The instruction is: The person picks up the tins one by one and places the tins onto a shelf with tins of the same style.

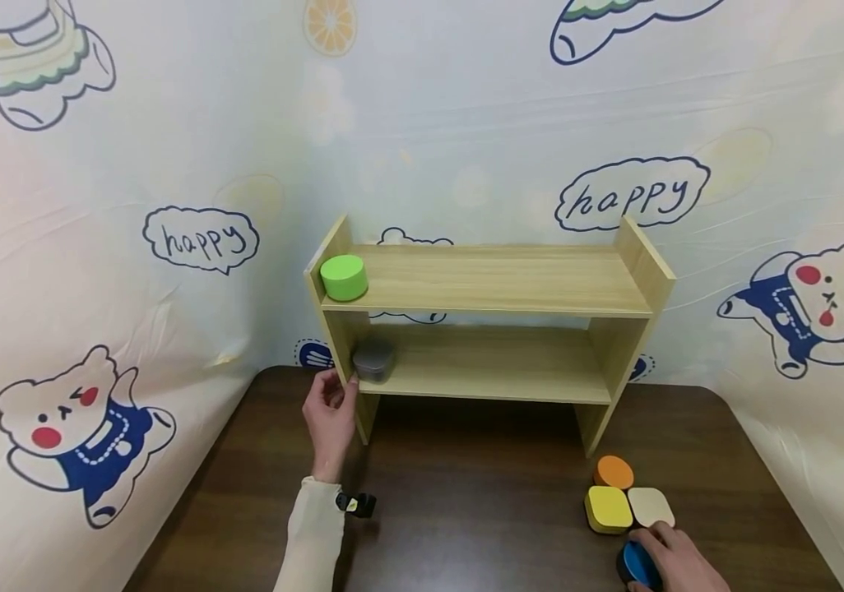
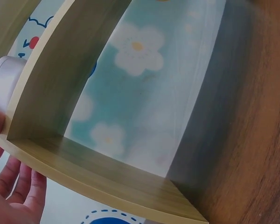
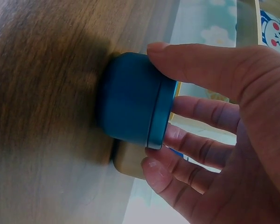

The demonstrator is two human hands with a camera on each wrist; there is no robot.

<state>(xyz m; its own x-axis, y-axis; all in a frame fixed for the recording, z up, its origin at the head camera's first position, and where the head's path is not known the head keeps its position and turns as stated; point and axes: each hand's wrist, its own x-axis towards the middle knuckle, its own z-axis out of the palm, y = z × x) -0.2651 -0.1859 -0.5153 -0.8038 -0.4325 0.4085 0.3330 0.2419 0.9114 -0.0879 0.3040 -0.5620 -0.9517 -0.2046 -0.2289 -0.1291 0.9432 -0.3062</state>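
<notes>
My left hand (image 1: 331, 415) is at the lower left of a two-tier wooden shelf (image 1: 481, 362), its thumb at the front edge and its fingers round the outside of the side panel (image 2: 98, 186). Just beside the thumb, a grey tin (image 1: 373, 359) sits in the left corner of the lower tier. Above it, a green round tin (image 1: 344, 278) stands at the left end of the top tier. At the table's front right, my right hand (image 1: 677, 559) grips a blue round tin (image 3: 130, 100) by its lid, thumb on one side and fingers on the other.
Beyond the right hand, an orange round tin (image 1: 614, 472), a yellow square tin (image 1: 609, 510) and a cream square tin (image 1: 651, 506) stand close together on the dark wooden table (image 1: 466, 501). A patterned cloth (image 1: 466, 123) hangs behind the shelf and along both sides.
</notes>
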